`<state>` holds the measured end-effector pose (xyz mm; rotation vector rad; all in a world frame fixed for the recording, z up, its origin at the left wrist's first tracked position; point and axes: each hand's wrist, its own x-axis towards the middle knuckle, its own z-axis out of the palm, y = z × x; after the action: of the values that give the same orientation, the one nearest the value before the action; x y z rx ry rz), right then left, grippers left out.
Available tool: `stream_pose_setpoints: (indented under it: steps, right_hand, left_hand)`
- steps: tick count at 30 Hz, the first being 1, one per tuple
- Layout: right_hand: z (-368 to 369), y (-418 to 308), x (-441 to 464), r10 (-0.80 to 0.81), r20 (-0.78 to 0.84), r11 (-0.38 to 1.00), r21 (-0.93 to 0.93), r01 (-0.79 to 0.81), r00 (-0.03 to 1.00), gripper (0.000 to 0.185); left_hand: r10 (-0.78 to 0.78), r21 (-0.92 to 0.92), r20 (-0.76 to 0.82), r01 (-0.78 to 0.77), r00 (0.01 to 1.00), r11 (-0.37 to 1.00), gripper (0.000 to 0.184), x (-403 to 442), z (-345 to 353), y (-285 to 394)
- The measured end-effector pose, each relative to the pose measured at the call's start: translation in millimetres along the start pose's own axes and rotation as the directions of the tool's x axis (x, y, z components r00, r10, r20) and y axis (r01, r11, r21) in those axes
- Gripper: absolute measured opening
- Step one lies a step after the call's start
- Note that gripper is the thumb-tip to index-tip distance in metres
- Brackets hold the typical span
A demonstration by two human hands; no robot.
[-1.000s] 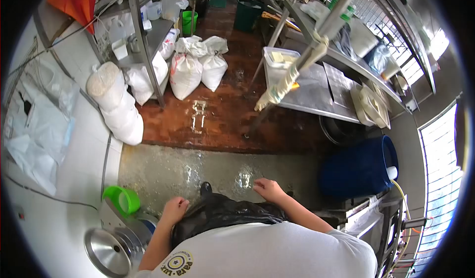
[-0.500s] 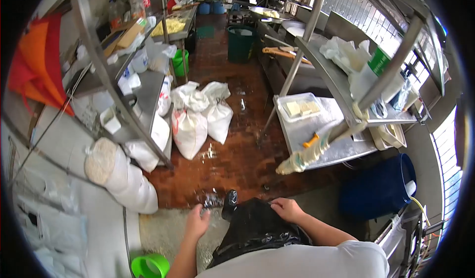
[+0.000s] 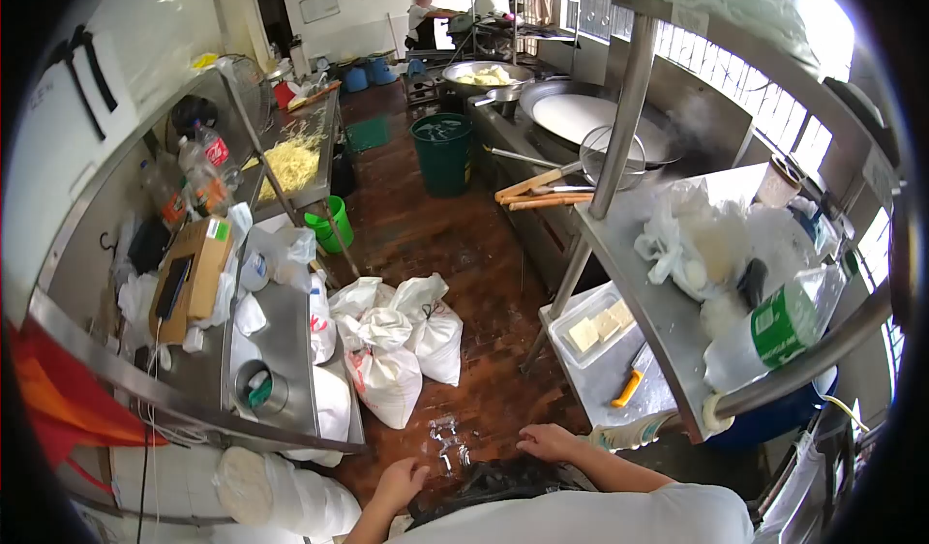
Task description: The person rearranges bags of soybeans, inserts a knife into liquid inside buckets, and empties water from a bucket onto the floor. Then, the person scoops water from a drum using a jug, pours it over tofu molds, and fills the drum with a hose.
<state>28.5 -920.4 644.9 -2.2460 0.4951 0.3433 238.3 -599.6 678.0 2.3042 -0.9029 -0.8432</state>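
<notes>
My left hand (image 3: pixel 402 484) hangs in front of my body at the bottom of the view, its fingers loosely bent and apart, with nothing seen in it. My right hand (image 3: pixel 548 442) is held out a little higher, loosely curled and apparently holding nothing. Between and below them is a shiny black apron (image 3: pixel 494 481). Ahead of my hands, several filled white sacks (image 3: pixel 387 384) stand on the red-brown floor. Nearest my right hand is the lower metal shelf, with a tray of pale blocks (image 3: pixel 590 329) and an orange-handled knife (image 3: pixel 629 386).
On the left, a metal counter (image 3: pixel 290 360) carries a cardboard box (image 3: pixel 208 278); shredded yellow food (image 3: pixel 290 168) lies farther back. A green bin (image 3: pixel 442 157) stands in the aisle. At right are a large pan of white liquid (image 3: pixel 581 118) and a green-labelled bottle (image 3: pixel 774 326). A person (image 3: pixel 423 21) works far back.
My view has tilted up and moved forward; the sacks, shelves and pan appear closer. My right hand has come up away from the apron's edge. Both hands remain in front of me.
</notes>
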Motion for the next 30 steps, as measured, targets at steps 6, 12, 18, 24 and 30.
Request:
stream_pose_setpoints:
  steps: [6, 12, 18, 24, 30]
  right_hand:
    - [-74.0, -33.6, 51.9, -0.002, -0.110, 0.999, 0.037, 0.006, 0.994, 0.047]
    - [-125.7, -60.0, 171.7, -0.060, -0.169, 0.994, 0.079, 0.074, 0.984, 0.044]
    - [-212.3, -102.8, 284.3, -0.086, -0.123, 0.995, -0.052, 0.080, 0.989, 0.043]
    - [-297.6, -124.6, 374.3, -0.096, -0.226, 0.995, -0.008, 0.097, 0.969, 0.040]
    - [-362.4, -128.9, 485.1, -0.140, -0.248, 0.987, 0.047, 0.157, 0.959, 0.040]
  left_hand:
    - [0.016, -0.169, -0.009, -0.017, 1.000, 0.986, 0.036, 79.9, -81.2, 49.9]
    - [0.151, -0.040, -0.069, -0.154, 0.986, 0.987, 0.039, 207.2, -120.4, 22.9]
    - [0.177, -0.084, -0.107, -0.186, 0.978, 0.979, 0.042, 328.0, -176.1, 15.9]
    - [0.182, -0.049, -0.048, -0.185, 0.982, 0.982, 0.041, 418.2, -245.9, 35.0]
    - [0.068, -0.077, -0.153, -0.080, 0.986, 0.994, 0.042, 499.4, -287.6, 33.6]
